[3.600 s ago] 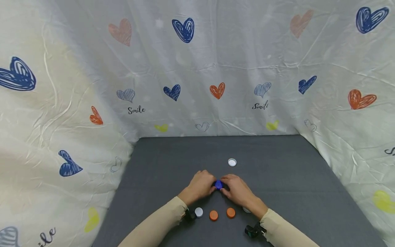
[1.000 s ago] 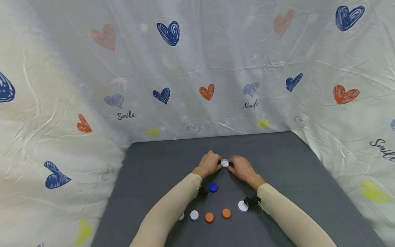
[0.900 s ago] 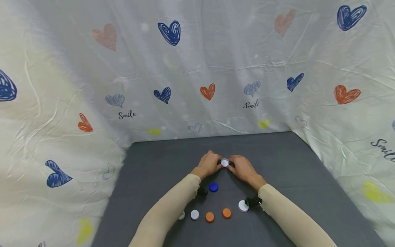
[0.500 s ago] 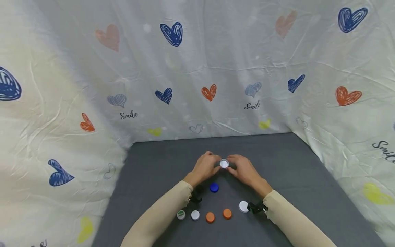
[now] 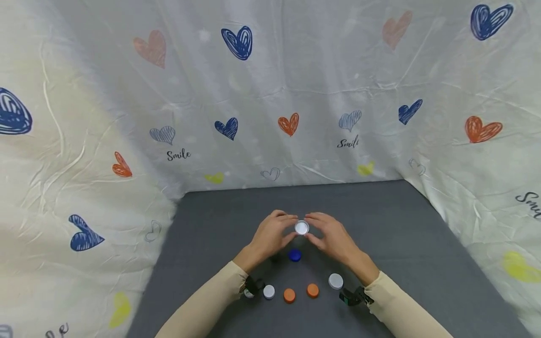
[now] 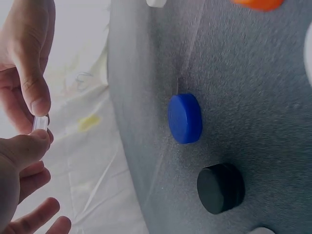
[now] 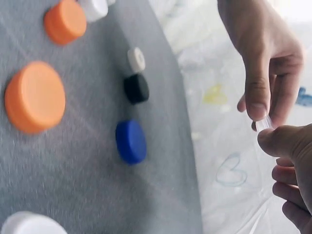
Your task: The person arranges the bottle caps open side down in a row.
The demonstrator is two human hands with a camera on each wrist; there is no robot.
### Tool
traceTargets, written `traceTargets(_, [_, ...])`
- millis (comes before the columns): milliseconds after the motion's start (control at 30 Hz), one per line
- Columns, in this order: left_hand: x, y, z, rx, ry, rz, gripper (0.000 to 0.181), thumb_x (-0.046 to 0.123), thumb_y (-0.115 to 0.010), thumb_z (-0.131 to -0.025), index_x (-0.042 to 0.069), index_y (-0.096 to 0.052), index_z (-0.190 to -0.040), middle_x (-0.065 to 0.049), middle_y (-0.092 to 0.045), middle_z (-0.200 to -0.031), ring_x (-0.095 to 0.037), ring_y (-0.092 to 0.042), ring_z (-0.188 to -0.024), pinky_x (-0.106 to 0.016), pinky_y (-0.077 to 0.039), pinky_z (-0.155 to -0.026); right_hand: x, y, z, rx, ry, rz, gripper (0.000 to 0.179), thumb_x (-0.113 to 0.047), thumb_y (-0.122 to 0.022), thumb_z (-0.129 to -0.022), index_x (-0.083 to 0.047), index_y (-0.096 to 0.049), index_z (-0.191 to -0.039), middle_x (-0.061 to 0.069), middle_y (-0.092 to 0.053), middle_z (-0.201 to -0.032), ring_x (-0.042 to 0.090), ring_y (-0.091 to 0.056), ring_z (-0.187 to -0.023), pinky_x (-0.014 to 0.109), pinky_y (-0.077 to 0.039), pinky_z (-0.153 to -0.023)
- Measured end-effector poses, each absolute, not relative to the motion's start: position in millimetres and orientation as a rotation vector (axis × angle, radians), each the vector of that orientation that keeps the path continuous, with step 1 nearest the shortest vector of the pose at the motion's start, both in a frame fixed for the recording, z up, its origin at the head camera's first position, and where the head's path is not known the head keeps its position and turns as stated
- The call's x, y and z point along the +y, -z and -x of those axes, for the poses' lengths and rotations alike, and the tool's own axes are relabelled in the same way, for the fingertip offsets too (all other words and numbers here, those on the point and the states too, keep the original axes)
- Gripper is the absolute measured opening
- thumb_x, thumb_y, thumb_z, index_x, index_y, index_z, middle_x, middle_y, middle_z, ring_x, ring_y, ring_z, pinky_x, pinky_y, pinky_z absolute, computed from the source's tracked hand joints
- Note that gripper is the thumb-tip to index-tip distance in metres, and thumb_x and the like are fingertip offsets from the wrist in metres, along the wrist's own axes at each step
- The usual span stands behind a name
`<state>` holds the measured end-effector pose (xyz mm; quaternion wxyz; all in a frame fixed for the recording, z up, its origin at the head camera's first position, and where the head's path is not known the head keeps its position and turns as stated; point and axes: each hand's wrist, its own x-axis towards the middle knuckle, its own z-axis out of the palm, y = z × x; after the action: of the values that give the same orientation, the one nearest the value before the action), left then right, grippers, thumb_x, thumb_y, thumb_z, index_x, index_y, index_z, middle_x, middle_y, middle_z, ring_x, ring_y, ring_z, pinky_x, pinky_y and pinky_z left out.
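Observation:
A small round cap [image 5: 302, 227], white in the middle with a clear rim, is held between both hands above the table. My left hand [image 5: 270, 234] pinches its left edge between thumb and fingers, its other fingers loosely spread in the left wrist view. From the other side my right hand [image 5: 336, 238] pinches the opposite edge. Seen edge-on, the clear cap [image 6: 40, 123] is mostly covered by the thumbs. Below the hands lies a blue cap [image 5: 295, 255]. A black cap [image 6: 220, 188] beside it shows in both wrist views but is hard to make out in the head view.
Nearer me, two orange caps [image 5: 313, 290], a small white cap [image 5: 268, 292] and a larger white cap [image 5: 336, 281] lie on the grey table [image 5: 380, 220]. Another pale cap [image 5: 248, 294] is partly behind the left wrist camera. A heart-printed curtain [image 5: 270, 94] surrounds the table.
Earlier both hands were at the blue cap; then they moved back and took the clear-rimmed cap. Over the last second they raised it off the table and drew it slightly closer.

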<state>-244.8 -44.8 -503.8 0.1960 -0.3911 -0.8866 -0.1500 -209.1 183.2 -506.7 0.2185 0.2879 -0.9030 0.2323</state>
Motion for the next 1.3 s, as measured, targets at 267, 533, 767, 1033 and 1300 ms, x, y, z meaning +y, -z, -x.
traceTargets(267, [-58.3, 501.0, 232.6, -2.404, 0.488, 1.152, 0.041, 0.036, -0.078, -0.088, 0.015, -0.072, -0.124, 0.003, -0.070, -0.127, -0.018, -0.062, -0.114, -0.033, -0.053, -0.096, 177.2, 506.7, 199.5, -2.369, -0.711, -0.881, 0.048, -0.023, -0.085, -0.082, -0.006, -0.070, -0.124, 0.009, -0.068, -0.127, 0.027, -0.062, -0.122, 0.048, -0.053, -0.097])
traceTargets(533, [-67.3, 504.5, 227.2, -2.255, 0.496, 1.170, 0.048, 0.028, -0.083, -0.085, 0.013, -0.069, -0.128, -0.002, -0.069, -0.129, -0.018, -0.062, -0.111, -0.032, -0.054, -0.093, 176.4, 508.1, 198.0, -2.361, -0.775, -0.901, 0.044, -0.025, -0.082, -0.085, -0.006, -0.070, -0.124, 0.008, -0.069, -0.124, 0.026, -0.064, -0.119, 0.048, -0.054, -0.095])
traceTargets(767, [-73.5, 506.4, 224.2, -2.071, 0.434, 1.228, 0.048, 0.024, -0.087, -0.079, 0.012, -0.072, -0.123, 0.001, -0.072, -0.123, -0.017, -0.064, -0.101, -0.028, -0.055, -0.086, 176.5, 503.4, 194.9, -2.406, -0.924, -0.923, 0.038, -0.025, -0.077, -0.089, -0.007, -0.071, -0.122, 0.005, -0.071, -0.121, 0.021, -0.066, -0.114, 0.045, -0.056, -0.091])
traceTargets(1033, [-73.6, 509.1, 218.8, -2.051, 0.524, 1.230, 0.031, 0.025, -0.080, -0.088, 0.012, -0.076, -0.116, 0.002, -0.074, -0.116, -0.015, -0.065, -0.098, -0.027, -0.055, -0.085, 175.1, 501.3, 187.1, -2.507, -1.088, -0.909, 0.032, -0.031, -0.069, -0.096, -0.018, -0.070, -0.125, -0.003, -0.069, -0.125, 0.016, -0.066, -0.116, 0.044, -0.056, -0.093])
traceTargets(1300, [-72.3, 506.6, 210.6, -2.251, 1.026, 1.049, 0.020, 0.028, -0.074, -0.093, 0.015, -0.077, -0.108, 0.004, -0.076, -0.103, -0.011, -0.068, -0.093, -0.027, -0.058, -0.074, 175.3, 500.1, 188.6, -2.356, -0.996, -0.920, 0.044, -0.025, -0.080, -0.087, -0.017, -0.068, -0.129, 0.003, -0.068, -0.129, 0.020, -0.063, -0.121, 0.045, -0.054, -0.097])
